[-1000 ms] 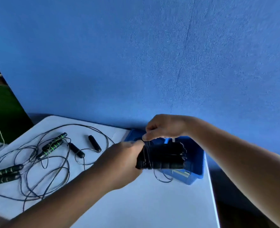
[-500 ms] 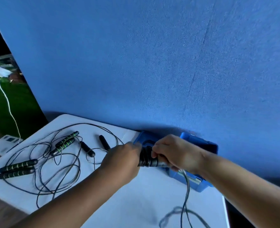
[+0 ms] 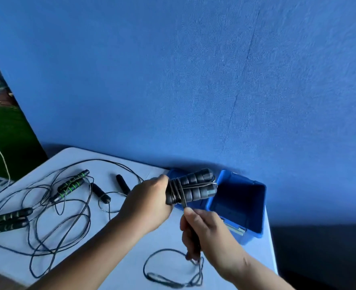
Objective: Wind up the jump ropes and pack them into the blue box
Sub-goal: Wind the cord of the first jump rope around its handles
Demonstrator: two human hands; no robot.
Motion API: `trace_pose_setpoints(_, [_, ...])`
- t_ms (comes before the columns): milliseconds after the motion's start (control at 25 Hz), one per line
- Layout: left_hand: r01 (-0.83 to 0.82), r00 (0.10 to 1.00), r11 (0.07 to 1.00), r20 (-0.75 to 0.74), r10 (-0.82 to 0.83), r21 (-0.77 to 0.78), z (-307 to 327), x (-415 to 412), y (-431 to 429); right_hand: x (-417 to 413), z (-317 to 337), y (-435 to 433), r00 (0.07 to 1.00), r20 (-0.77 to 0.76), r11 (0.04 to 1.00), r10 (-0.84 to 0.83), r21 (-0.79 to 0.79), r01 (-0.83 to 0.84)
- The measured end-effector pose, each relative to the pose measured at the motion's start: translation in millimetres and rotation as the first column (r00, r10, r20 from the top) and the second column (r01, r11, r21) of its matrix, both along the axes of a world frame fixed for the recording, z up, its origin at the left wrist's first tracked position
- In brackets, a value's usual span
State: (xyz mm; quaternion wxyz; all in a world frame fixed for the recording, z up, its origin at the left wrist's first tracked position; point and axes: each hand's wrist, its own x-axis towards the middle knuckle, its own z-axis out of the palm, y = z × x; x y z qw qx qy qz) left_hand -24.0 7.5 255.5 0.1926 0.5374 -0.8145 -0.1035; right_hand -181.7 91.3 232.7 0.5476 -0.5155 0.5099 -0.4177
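The right hand (image 3: 204, 233), which half a second ago was up against the pair of black foam jump-rope handles (image 3: 196, 186), is now dropping below them toward the person, fist closed around the thin dark cord (image 3: 181, 197) and drawing it taut off the wraps. The left hand (image 3: 148, 204) is gripping the handles' near end, holding them just above the open blue plastic box (image 3: 246, 197). Another turn is probably going on, though the tail looping on the white tabletop (image 3: 129, 273) is blurred, so the length remaining is unclear.
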Motion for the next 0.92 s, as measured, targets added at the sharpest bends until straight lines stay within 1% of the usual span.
trace_pose_setpoints(160, [-0.016, 0.991, 0.998, -0.132, 0.025, 0.063, 14.7, 2.1, -0.2, -15.2, -30.9, -3.4, 0.99, 0.091, 0.994, 0.108, -0.023, -0.106])
trace_pose_setpoints(240, [0.015, 0.989, 0.996, -0.151, -0.002, 0.087, 23.8, 6.8, -0.2, -26.9, -41.5, -12.6, 0.982, 0.074, 0.985, 0.173, 0.004, -0.174])
trace_pose_setpoints(320, [0.091, 0.989, 0.991, -0.126, -0.078, 0.101, 28.4, 10.8, 1.4, -39.1, -42.5, -26.9, 0.973, -0.026, 0.973, 0.231, 0.009, -0.231])
trace_pose_setpoints(440, [0.124, 0.988, 0.984, -0.109, -0.11, 0.125, 30.1, 14.6, 5.8, -53.8, -23.9, -50.7, 0.927, -0.267, 0.962, 0.262, -0.009, -0.274])
trace_pose_setpoints(480, [0.123, 0.99, 0.984, -0.084, -0.113, 0.126, 29.4, 16.0, 6.7, -59.3, -13.3, -58.9, 0.895, -0.369, 0.96, 0.253, -0.022, -0.28])
trace_pose_setpoints(560, [0.143, 0.99, 0.983, -0.004, -0.143, 0.115, 27.7, 19.3, 9.8, -70.0, 9.8, -79.3, 0.779, -0.573, 0.94, 0.253, -0.044, -0.338])
trace_pose_setpoints(600, [0.153, 0.986, 0.982, 0.043, -0.159, 0.11, 26.8, 20.8, 10.9, -72.0, 22.4, -89.8, 0.695, -0.675, 0.922, 0.247, -0.058, -0.384])
trace_pose_setpoints(640, [0.161, 0.981, 0.981, 0.094, -0.171, 0.107, 25.7, 22.1, 11.7, -71.1, 34.8, -98.8, 0.589, -0.776, 0.896, 0.228, -0.069, -0.438])
trace_pose_setpoints(680, [0.167, 0.973, 0.981, 0.145, -0.181, 0.104, 24.8, 22.3, 11.9, -67.6, 47.7, -106.5, 0.476, -0.857, 0.877, 0.199, -0.062, -0.477])
trace_pose_setpoints(720, [0.172, 0.963, 0.98, 0.194, -0.188, 0.097, 23.8, 22.3, 11.3, -62.2, 61.6, -112.0, 0.386, -0.905, 0.869, 0.177, -0.04, -0.493])
trace_pose_setpoints(760, [0.18, 0.95, 0.98, 0.244, -0.195, 0.083, 22.5, 21.9, 9.5, -56.3, 75.0, -116.2, 0.336, -0.925, 0.87, 0.177, -0.013, -0.493])
trace_pose_setpoints(840, [0.184, 0.92, 0.982, 0.343, -0.188, 0.043, 19.4, 19.8, 4.2, -42.0, 98.7, -117.9, 0.274, -0.945, 0.868, 0.179, 0.02, -0.495])
trace_pose_setpoints(880, [0.18, 0.907, 0.983, 0.383, -0.177, 0.027, 16.7, 18.5, 1.0, -35.0, 107.4, -116.1, 0.259, -0.952, 0.873, 0.166, 0.019, -0.488])
trace_pose_setpoints(920, [0.168, 0.892, 0.985, 0.421, -0.163, 0.027, 13.8, 17.2, -1.9, -28.2, 111.4, -114.3, 0.267, -0.95, 0.881, 0.159, 0.014, -0.473])
